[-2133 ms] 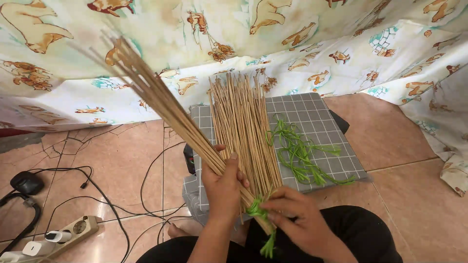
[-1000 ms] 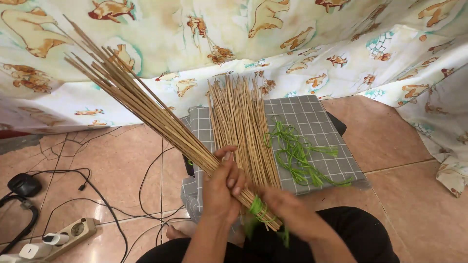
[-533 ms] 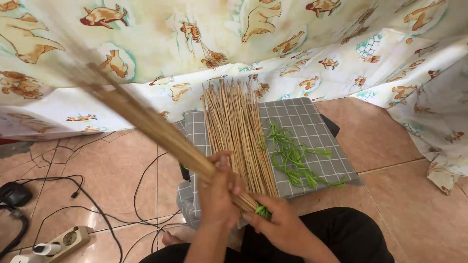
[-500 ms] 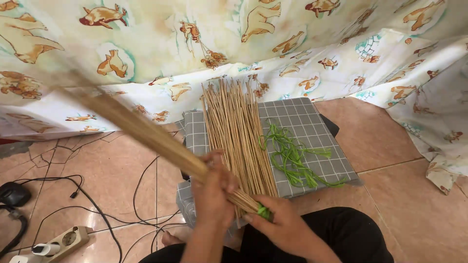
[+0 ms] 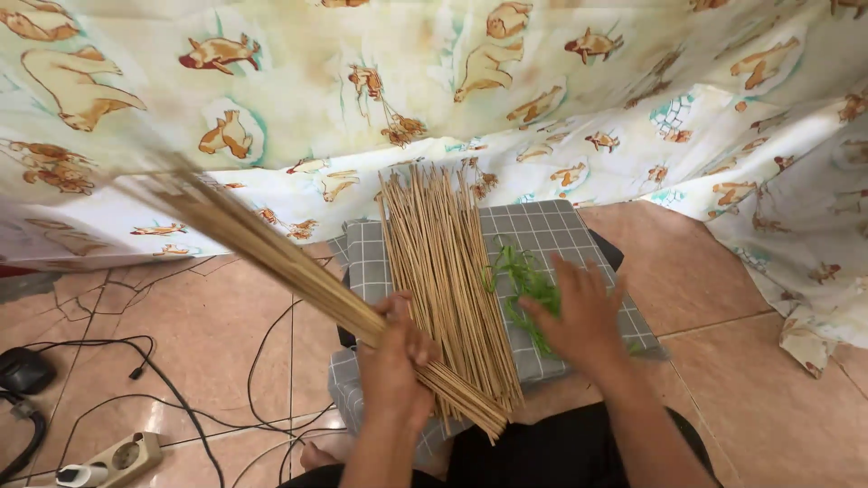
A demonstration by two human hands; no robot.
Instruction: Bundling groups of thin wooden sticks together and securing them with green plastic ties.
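Lying on a grey checked cushion (image 5: 561, 237): loose thin bamboo sticks (image 5: 438, 262), green leaf strips (image 5: 523, 287). A blurred stick bundle (image 5: 298, 271) is gripped by the closed left hand (image 5: 395, 361); the open right hand (image 5: 579, 312) is spread over the strips.

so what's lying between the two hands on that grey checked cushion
In the head view, the loose pile of thin sticks lies between the left hand, which grips a stick bundle, and the right hand over the green strips.
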